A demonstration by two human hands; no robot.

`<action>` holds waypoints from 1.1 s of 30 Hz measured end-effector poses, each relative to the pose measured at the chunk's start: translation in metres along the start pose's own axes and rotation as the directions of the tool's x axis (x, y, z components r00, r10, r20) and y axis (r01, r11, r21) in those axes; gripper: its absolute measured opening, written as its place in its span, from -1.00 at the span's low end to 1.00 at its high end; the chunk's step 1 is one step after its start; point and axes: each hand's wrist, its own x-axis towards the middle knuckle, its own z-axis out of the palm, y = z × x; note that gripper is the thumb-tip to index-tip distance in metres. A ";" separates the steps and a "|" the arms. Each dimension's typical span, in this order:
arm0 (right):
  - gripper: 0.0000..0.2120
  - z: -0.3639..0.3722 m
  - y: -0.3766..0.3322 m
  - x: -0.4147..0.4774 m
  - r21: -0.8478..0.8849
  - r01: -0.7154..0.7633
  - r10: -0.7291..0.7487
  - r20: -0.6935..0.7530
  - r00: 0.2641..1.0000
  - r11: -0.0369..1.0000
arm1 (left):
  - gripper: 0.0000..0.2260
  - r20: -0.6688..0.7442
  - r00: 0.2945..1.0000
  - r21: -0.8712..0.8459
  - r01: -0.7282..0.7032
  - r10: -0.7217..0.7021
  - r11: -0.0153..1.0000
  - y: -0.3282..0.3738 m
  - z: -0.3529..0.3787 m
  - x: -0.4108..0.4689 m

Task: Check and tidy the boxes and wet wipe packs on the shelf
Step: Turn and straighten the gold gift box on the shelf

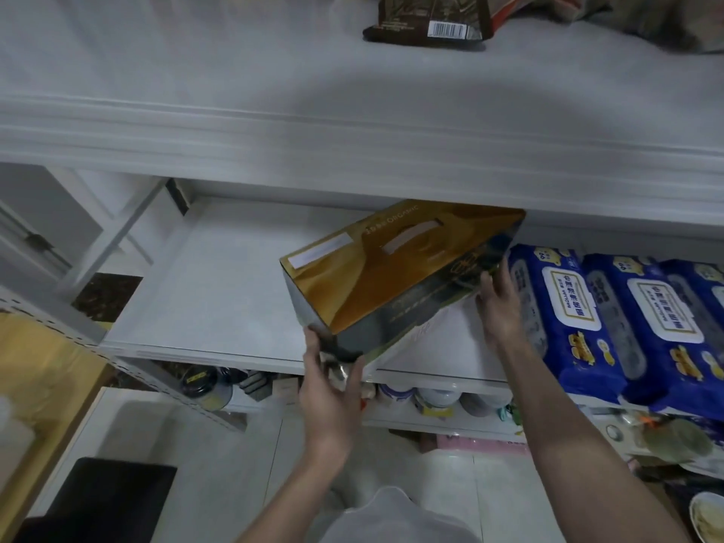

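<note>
A gold and dark box (391,268) with a carry handle cut in its top is tilted over the white middle shelf (219,291). My left hand (333,382) grips its near lower corner at the shelf's front edge. My right hand (499,307) holds the box's right end, fingers curled onto its side. Blue wet wipe packs (611,323) lie side by side on the same shelf just right of the box, each with a white lid label.
The upper shelf (352,123) overhangs the box; a dark snack bag (431,17) lies on it. Jars and cans (435,397) fill the lower shelf. A black stool (102,495) stands on the floor at lower left, and a bowl (705,515) sits at lower right.
</note>
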 end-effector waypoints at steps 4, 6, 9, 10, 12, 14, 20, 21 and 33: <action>-0.53 0.027 -0.022 0.004 0.119 -0.040 0.043 -0.020 0.999 0.992 | -0.44 0.087 0.996 0.026 -0.013 0.011 1.000 -0.003 -0.014 -0.007; -0.56 0.037 -0.022 -0.016 0.084 -0.005 0.011 -0.081 0.997 0.996 | -0.58 0.085 0.993 0.011 -0.083 0.082 0.996 -0.010 -0.036 0.006; -0.56 0.061 -0.005 -0.088 0.009 0.034 -0.032 -0.188 0.982 0.999 | -0.41 0.136 0.983 0.024 -0.128 0.123 0.992 -0.018 -0.066 0.043; -0.55 0.071 0.002 -0.120 -0.008 0.062 -0.062 -0.159 0.985 0.998 | -0.30 0.197 0.974 0.030 -0.119 0.111 0.992 -0.017 -0.072 0.057; -0.34 0.093 0.010 -0.172 -0.027 0.084 -0.083 0.014 0.996 0.996 | -0.07 0.343 0.934 0.073 -0.130 0.098 0.989 -0.012 -0.079 0.085; 0.05 0.113 0.019 -0.195 -0.103 0.077 -0.059 0.164 0.985 0.992 | -0.01 0.472 0.878 0.128 -0.161 0.083 0.979 -0.005 -0.077 0.104; 0.24 0.132 0.018 -0.190 -0.237 0.132 -0.098 0.149 0.984 0.962 | -0.42 0.474 0.881 0.036 -0.034 0.013 0.999 -0.005 -0.058 0.096; 0.16 0.128 0.019 -0.187 -0.202 0.128 -0.099 0.148 0.984 0.971 | -0.53 0.450 0.893 0.016 -0.013 0.004 1.000 -0.004 -0.055 0.088; -0.49 0.024 0.037 -0.145 -0.196 0.142 -0.079 0.299 0.951 0.970 | -0.48 0.372 0.928 0.060 -0.023 -0.001 0.998 -0.016 -0.022 0.018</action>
